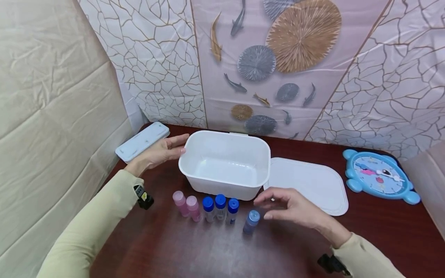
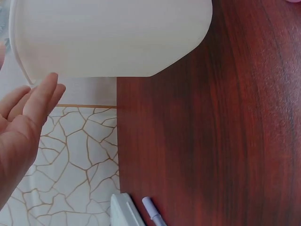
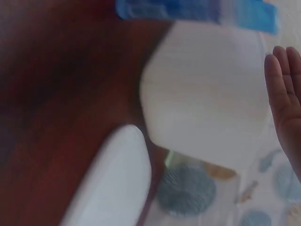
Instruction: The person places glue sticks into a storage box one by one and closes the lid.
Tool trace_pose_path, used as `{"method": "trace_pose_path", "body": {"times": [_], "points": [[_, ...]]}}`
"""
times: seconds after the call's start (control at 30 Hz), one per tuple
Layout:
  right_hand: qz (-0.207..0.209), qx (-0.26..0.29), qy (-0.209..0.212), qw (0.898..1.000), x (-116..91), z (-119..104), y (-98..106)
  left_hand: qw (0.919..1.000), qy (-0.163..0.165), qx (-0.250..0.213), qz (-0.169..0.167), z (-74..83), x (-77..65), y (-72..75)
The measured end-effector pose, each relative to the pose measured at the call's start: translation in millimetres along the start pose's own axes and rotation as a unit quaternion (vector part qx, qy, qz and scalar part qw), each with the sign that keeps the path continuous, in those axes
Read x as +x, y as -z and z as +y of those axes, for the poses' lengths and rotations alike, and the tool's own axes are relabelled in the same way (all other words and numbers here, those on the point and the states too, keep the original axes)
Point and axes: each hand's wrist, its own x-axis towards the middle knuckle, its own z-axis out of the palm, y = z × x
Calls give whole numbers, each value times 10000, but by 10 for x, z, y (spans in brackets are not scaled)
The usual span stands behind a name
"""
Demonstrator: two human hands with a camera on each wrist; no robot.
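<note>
A white plastic tub (image 1: 222,185), with nothing inside, stands on the dark red table. At its left end my left hand (image 1: 161,150) rests with extended fingers touching the rim. My right hand (image 1: 292,206) hovers at the tub's front right corner, fingers apart, holding nothing. Just left of its thumb stands a bottle with a light blue cap (image 1: 252,222). In front of the tub are small clear bottles with dark blue caps (image 1: 220,201) and two pink bottles (image 1: 192,208). In the right wrist view a blue bottle (image 3: 188,10) crosses the top, blurred.
A white lid (image 1: 307,185) lies right of the tub, partly behind my right hand. Further right is a light blue toy clock (image 1: 379,174). A pale blue case (image 1: 142,141) lies at the back left, beside a purple pen (image 2: 153,211). Patterned cloth (image 1: 160,58) hangs behind.
</note>
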Motion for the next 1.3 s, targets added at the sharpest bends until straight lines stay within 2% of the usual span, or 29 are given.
{"method": "trace_pose_path", "body": {"times": [0.1,0.17,0.43,0.57,0.73,0.8,0.87,1.03,1.1,1.17,1.3], "points": [[-358,348,-121,9987,13,77,-86,9999,0,-95,-88,-28,1,-4],[-498,389,-129,9979,22,113,-122,9999,-1,-100,-89,-43,2,-7],[-578,-148,-17,9982,64,198,-174,9998,-4,-216,-23,-84,6,-12],[-538,-300,-108,9980,67,195,-168,9998,-39,-171,-3,-87,8,-15],[-416,-234,-117,9988,56,57,-53,9999,-84,-144,-45,-86,12,-29],[-318,-237,-99,9992,71,-81,49,9999,-82,-113,-38,-85,16,-34],[-196,-473,33,9987,108,-263,186,9999,-67,-94,-16,-86,19,-35],[447,-1245,269,9908,349,-751,530,9999,-58,-98,34,-90,11,-30],[712,-1238,258,9894,515,-853,615,9999,-87,-91,22,-89,3,-32],[917,-1241,150,9879,720,-884,657,9999,-104,-87,21,-84,-4,-32],[1104,-994,-201,9887,1165,-747,635,9999,-122,-70,10,-79,-2,-41]]}}
